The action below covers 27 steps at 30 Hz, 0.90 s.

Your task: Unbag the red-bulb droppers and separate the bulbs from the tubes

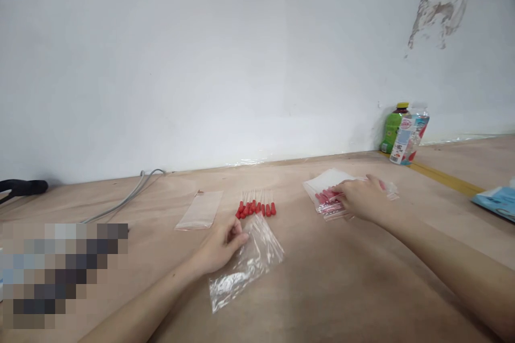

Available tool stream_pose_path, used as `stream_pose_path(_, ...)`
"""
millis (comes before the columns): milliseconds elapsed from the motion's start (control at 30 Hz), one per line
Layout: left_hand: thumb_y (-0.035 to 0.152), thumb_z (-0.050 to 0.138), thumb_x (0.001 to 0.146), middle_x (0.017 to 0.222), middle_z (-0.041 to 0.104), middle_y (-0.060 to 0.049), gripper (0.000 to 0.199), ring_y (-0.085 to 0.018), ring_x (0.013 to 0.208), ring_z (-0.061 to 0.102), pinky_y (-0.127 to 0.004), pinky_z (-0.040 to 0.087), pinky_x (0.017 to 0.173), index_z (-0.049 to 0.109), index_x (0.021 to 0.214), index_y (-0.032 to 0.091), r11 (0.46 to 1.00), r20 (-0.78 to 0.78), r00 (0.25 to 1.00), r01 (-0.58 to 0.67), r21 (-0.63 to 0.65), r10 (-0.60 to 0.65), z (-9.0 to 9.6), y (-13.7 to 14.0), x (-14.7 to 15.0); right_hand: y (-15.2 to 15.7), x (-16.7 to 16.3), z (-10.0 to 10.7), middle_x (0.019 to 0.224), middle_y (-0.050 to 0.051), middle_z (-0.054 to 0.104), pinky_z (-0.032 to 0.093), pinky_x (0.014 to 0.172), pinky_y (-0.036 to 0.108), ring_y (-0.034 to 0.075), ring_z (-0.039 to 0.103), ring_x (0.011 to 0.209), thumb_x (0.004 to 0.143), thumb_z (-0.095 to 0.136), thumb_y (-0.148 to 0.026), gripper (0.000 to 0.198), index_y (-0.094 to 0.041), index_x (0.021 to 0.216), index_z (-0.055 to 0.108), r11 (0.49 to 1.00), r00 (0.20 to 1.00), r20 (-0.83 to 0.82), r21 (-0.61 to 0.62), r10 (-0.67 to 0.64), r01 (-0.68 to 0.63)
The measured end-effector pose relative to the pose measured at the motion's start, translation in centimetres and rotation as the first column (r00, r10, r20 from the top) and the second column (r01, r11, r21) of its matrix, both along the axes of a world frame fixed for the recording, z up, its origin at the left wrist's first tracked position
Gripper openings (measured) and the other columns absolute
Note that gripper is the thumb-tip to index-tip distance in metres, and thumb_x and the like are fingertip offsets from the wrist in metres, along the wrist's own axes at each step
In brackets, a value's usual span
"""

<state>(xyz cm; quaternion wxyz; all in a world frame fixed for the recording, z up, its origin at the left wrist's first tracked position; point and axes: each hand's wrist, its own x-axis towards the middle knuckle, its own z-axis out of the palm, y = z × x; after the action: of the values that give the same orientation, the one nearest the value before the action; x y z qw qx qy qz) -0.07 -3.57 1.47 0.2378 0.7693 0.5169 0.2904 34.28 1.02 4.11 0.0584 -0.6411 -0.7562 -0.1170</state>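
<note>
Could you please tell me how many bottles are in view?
2: a green bottle near the wall at right, and a white-labelled bottle in front, partly covering it. The pixelated patch may hide others.

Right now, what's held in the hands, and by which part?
Left hand: clear plastic bag, pinched at its left side edge near the far end. Right hand: on the bag pile; can't tell if it grips any.

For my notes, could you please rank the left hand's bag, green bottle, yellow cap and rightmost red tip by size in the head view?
1. Bag
2. Green bottle
3. Yellow cap, red tip: too alike to rank
</note>
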Motion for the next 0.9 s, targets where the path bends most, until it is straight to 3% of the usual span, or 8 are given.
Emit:
stream_pose_path(133, 0.035, 0.05, 0.076, 0.057, 0.046, 0.006, 0.018, -0.01, 0.048, 0.046, -0.021, 0.035, 0.048, 0.041, 0.081, 0.02, 0.968, 0.163, 0.963, -0.231, 0.098, 0.214, 1.0, 2.8, -3.2, 0.2, 0.3, 0.4, 0.087, 0.009, 0.066, 0.031, 0.075, 0.037, 0.023, 0.06, 0.081, 0.084, 0.036, -0.025, 0.032, -0.022, 0.083, 0.068, 0.997, 0.999, 0.047, 0.079, 0.015, -0.019)
stream_pose_path(233, 0.032, 0.051, 0.075, 0.064, 0.049, 0.006, 0.021, -0.011, 0.049, 0.05, -0.022, 0.037, 0.049, 0.035, 0.084, 0.02, 0.883, 0.11, 0.898, -0.44, 0.165, 0.427, 1.5, 5.2, -6.9, -0.2, 0.2, 1.2, 0.083, 0.007, 0.064, 0.032, 0.065, 0.03, 0.019, 0.059, 0.073, 0.086, 0.036, -0.027, 0.033, -0.02, 0.077, 0.067, 0.99, 0.997, 0.052, 0.124, 0.063, -0.069)
stream_pose_path(400, 0.03, 0.056, 0.071, 0.064, 0.048, 0.005, 0.024, -0.014, 0.054, 0.051, -0.023, 0.034, 0.052, 0.036, 0.081, 0.02, 0.787, 0.007, 0.811, -0.57, 0.237, 0.585, 1.5, 7.2, -10.4, -1.8, -2.3, 2.2, 0.074, 0.006, 0.064, 0.03, 0.058, 0.027, 0.017, 0.056, 0.064, 0.081, 0.044, -0.025, 0.024, -0.018, 0.067, 0.063, 0.958, 0.965, 0.038, 0.113, 0.261, -0.264)
stream_pose_path(567, 0.023, 0.058, 0.068, 0.058, 0.043, 0.004, 0.02, -0.019, 0.059, 0.05, -0.025, 0.033, 0.054, 0.039, 0.074, 0.02, 0.757, -0.109, 0.771, -0.571, 0.317, 0.628, 0.8, 7.7, -10.2, -4.3, -5.4, 0.7, 0.06, 0.002, 0.063, 0.029, 0.048, 0.024, 0.015, 0.055, 0.056, 0.07, 0.056, -0.022, 0.013, -0.02, 0.058, 0.061, 0.891, 0.859, -0.27, -0.005, 0.436, -0.454)
stream_pose_path(667, 0.019, 0.056, 0.069, 0.068, 0.044, -0.001, 0.016, -0.026, 0.079, 0.05, -0.031, 0.036, 0.065, 0.041, 0.073, 0.019, 0.725, -0.129, 0.756, -0.545, 0.421, 0.642, 1.1, 7.3, -9.2, -5.6, -6.9, -0.7, 0.049, -0.001, 0.058, 0.027, 0.042, 0.021, 0.011, 0.049, 0.044, 0.069, 0.057, -0.021, 0.017, -0.019, 0.052, 0.058, 0.842, 0.778, -0.463, -0.111, 0.425, -0.527)
stream_pose_path(767, 0.021, 0.05, 0.074, 0.085, 0.046, -0.005, 0.009, -0.028, 0.097, 0.043, -0.036, 0.033, 0.079, 0.043, 0.079, 0.019, 0.708, -0.129, 0.778, -0.472, 0.526, 0.615, 1.7, 5.9, -7.0, -6.4, -8.3, -1.3, 0.04, -0.003, 0.051, 0.024, 0.038, 0.02, 0.007, 0.042, 0.037, 0.069, 0.053, -0.018, 0.027, -0.017, 0.043, 0.049, 0.818, 0.717, -0.571, -0.132, 0.4, -0.561)
stream_pose_path(867, 0.027, 0.05, 0.077, 0.084, 0.05, -0.002, 0.01, -0.02, 0.085, 0.049, -0.029, 0.037, 0.075, 0.043, 0.079, 0.02, 0.778, -0.153, 0.86, -0.348, 0.524, 0.487, 1.7, 3.4, -3.4, -6.6, -9.7, -1.2, 0.037, -0.003, 0.049, 0.026, 0.034, 0.017, 0.006, 0.042, 0.033, 0.071, 0.048, -0.017, 0.03, -0.017, 0.041, 0.044, 0.798, 0.676, -0.711, -0.288, 0.193, -0.53)
stream_pose_path(900, 0.029, 0.05, 0.078, 0.079, 0.05, -0.001, 0.011, -0.017, 0.076, 0.05, -0.027, 0.038, 0.069, 0.043, 0.078, 0.02, 0.86, -0.149, 0.926, -0.252, 0.444, 0.348, 1.4, 2.4, -2.0, -6.5, -10.2, -1.1, 0.037, -0.004, 0.049, 0.029, 0.033, 0.016, 0.007, 0.044, 0.033, 0.071, 0.046, -0.018, 0.029, -0.017, 0.042, 0.044, 0.763, 0.647, -0.758, -0.369, 0.082, -0.53)
